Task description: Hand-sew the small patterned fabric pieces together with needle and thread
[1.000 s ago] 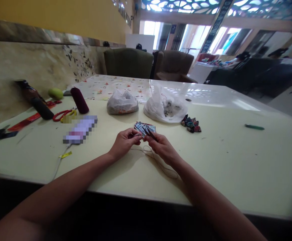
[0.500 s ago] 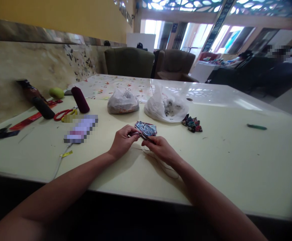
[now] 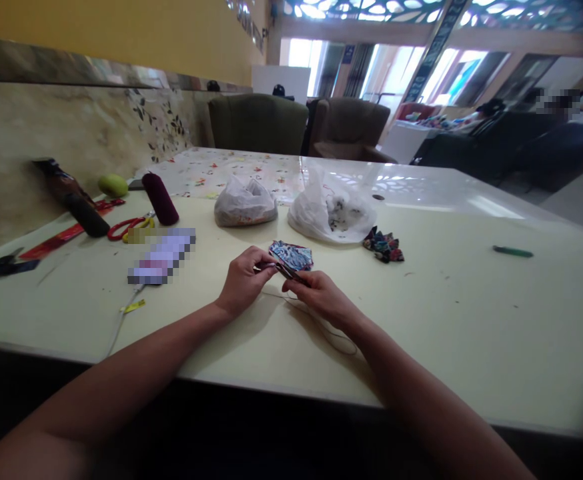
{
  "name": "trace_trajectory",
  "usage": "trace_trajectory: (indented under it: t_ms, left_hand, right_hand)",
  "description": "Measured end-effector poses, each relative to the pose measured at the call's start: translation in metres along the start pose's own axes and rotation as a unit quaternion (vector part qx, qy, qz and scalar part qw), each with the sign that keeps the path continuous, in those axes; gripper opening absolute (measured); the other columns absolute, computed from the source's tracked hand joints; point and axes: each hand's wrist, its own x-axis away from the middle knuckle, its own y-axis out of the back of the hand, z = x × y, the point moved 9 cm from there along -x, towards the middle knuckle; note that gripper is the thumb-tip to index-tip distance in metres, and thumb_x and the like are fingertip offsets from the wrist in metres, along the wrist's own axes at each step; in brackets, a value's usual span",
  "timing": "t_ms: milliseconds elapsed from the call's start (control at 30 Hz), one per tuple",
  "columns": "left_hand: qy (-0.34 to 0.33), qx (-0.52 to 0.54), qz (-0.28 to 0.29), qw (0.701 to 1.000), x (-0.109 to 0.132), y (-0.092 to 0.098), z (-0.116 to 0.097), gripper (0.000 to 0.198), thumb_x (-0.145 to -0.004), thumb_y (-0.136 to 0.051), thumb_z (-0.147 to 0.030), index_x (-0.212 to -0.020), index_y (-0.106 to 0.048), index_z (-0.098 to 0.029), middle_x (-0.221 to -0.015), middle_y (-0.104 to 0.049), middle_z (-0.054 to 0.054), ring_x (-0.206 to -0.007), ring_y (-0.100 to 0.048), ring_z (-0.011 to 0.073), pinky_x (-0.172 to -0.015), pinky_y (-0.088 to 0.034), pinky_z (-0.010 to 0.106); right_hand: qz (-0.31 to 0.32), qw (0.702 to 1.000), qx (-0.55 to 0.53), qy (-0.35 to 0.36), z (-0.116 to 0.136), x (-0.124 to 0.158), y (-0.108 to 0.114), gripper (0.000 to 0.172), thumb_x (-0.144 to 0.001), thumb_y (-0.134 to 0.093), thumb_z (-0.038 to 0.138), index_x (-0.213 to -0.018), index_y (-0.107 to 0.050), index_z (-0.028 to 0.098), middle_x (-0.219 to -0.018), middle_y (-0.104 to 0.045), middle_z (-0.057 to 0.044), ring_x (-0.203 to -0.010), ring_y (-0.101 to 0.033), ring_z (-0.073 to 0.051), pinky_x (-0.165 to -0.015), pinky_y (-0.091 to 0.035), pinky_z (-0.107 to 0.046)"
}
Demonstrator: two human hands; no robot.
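Note:
A small folded piece of patterned blue, white and red fabric [image 3: 292, 256] is held just above the cream table [image 3: 471, 320], between both hands. My left hand [image 3: 244, 279] pinches its left edge with closed fingers. On its lower right edge my right hand [image 3: 316, 293] is closed too, fingertips together. A thin thread [image 3: 321, 328] trails from the hands and loops on the table under my right wrist. Whether a needle is in the fingers is too small to tell.
Two white plastic bags [image 3: 245, 203] [image 3: 332, 215] lie beyond the hands, with a pile of folded fabric pieces [image 3: 383, 246] to their right. At the left are a maroon thread spool [image 3: 160, 199], red-handled scissors [image 3: 126, 229], a black cylinder [image 3: 87, 215] and a green ball [image 3: 113, 185]. A green pen [image 3: 512, 252] lies far right.
The fabric piece has been turned and drawn slightly nearer between the fingers. Both hands stay in nearly the same place.

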Motion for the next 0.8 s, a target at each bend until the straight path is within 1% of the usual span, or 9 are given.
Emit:
trace_trajectory:
  t_ms: [100,233,300,400,500,567,667,733,800]
  left_hand:
    - [0.001,0.003,0.013,1.0,0.001,-0.003,0.002,0.01,-0.081,-0.068,-0.025,-0.088,-0.067,-0.018,-0.089,-0.064,0.004,-0.082,-0.064,0.0153,-0.074,-0.054,0.026]
    - [0.045,0.011,0.03,0.998,0.004,-0.009,0.012,0.033,-0.079,-0.073,-0.028,-0.107,-0.058,-0.02,-0.091,-0.064,0.002,-0.083,-0.066,0.0159,-0.075,-0.055,0.027]
    - [0.041,0.02,0.047,0.998,0.006,-0.014,0.012,0.039,-0.078,-0.073,-0.029,-0.111,-0.053,-0.021,-0.093,-0.064,0.002,-0.083,-0.066,0.0156,-0.076,-0.055,0.027]
    - [0.01,0.012,0.081,0.997,0.01,-0.024,0.005,0.039,-0.08,-0.072,-0.03,-0.112,-0.05,-0.023,-0.097,-0.064,0.003,-0.084,-0.066,0.0153,-0.078,-0.054,0.027]
    - [-0.008,-0.013,0.107,0.994,0.012,-0.03,0.001,0.037,-0.081,-0.071,-0.029,-0.112,-0.05,-0.023,-0.097,-0.064,0.003,-0.082,-0.065,0.0148,-0.079,-0.053,0.027]
    - [-0.007,-0.022,0.114,0.993,0.012,-0.031,0.001,0.038,-0.08,-0.071,-0.029,-0.112,-0.051,-0.023,-0.096,-0.065,0.003,-0.081,-0.065,0.0148,-0.077,-0.053,0.026]
    - [0.001,-0.033,0.118,0.992,0.012,-0.031,0.003,0.04,-0.079,-0.07,-0.026,-0.115,-0.053,-0.024,-0.096,-0.067,0.002,-0.082,-0.067,0.016,-0.078,-0.052,0.027]
    - [0.003,-0.032,0.124,0.992,0.013,-0.032,0.003,0.042,-0.079,-0.069,-0.023,-0.118,-0.053,-0.024,-0.097,-0.067,0.003,-0.083,-0.067,0.0165,-0.078,-0.053,0.028]
    - [0.0,-0.007,0.137,0.991,0.013,-0.035,0.002,0.045,-0.078,-0.07,-0.022,-0.12,-0.053,-0.023,-0.1,-0.066,0.004,-0.083,-0.067,0.0162,-0.079,-0.054,0.029]
  right_hand:
    - [-0.014,1.0,-0.002,0.005,0.0,0.0,0.002,0.025,-0.087,-0.058,0.034,-0.076,-0.069,0.015,-0.061,-0.048,0.002,-0.06,-0.04,-0.01,-0.059,-0.03,-0.024]
    - [-0.072,0.995,-0.056,0.034,0.003,-0.001,0.012,0.025,-0.085,-0.062,0.039,-0.078,-0.068,0.016,-0.063,-0.051,0.002,-0.06,-0.041,-0.011,-0.059,-0.032,-0.024]
    - [-0.082,0.991,-0.09,0.048,0.003,-0.002,0.013,0.023,-0.083,-0.065,0.04,-0.084,-0.067,0.016,-0.069,-0.055,0.001,-0.064,-0.044,-0.012,-0.062,-0.035,-0.025]
    - [-0.088,0.988,-0.104,0.073,0.003,-0.004,0.012,0.022,-0.081,-0.068,0.036,-0.091,-0.065,0.018,-0.077,-0.06,0.0,-0.07,-0.05,-0.014,-0.067,-0.04,-0.025]
    - [-0.099,0.987,-0.069,0.101,0.006,-0.002,0.013,0.016,-0.082,-0.067,0.031,-0.091,-0.064,0.019,-0.081,-0.062,-0.001,-0.074,-0.053,-0.015,-0.071,-0.042,-0.026]
    - [-0.102,0.988,-0.034,0.115,0.01,-0.001,0.012,0.013,-0.083,-0.065,0.029,-0.091,-0.065,0.019,-0.08,-0.063,0.0,-0.073,-0.053,-0.014,-0.071,-0.042,-0.026]
    - [-0.088,0.988,-0.002,0.127,0.017,0.002,0.009,0.016,-0.083,-0.066,0.029,-0.096,-0.067,0.02,-0.078,-0.064,0.0,-0.068,-0.053,-0.013,-0.069,-0.041,-0.026]
    - [-0.08,0.988,-0.001,0.133,0.021,0.003,0.007,0.017,-0.083,-0.066,0.029,-0.096,-0.068,0.019,-0.08,-0.067,-0.001,-0.07,-0.055,-0.014,-0.07,-0.042,-0.026]
    - [-0.091,0.986,-0.033,0.134,0.022,0.003,0.009,0.015,-0.082,-0.067,0.03,-0.092,-0.069,0.019,-0.084,-0.069,-0.003,-0.076,-0.058,-0.016,-0.073,-0.044,-0.027]
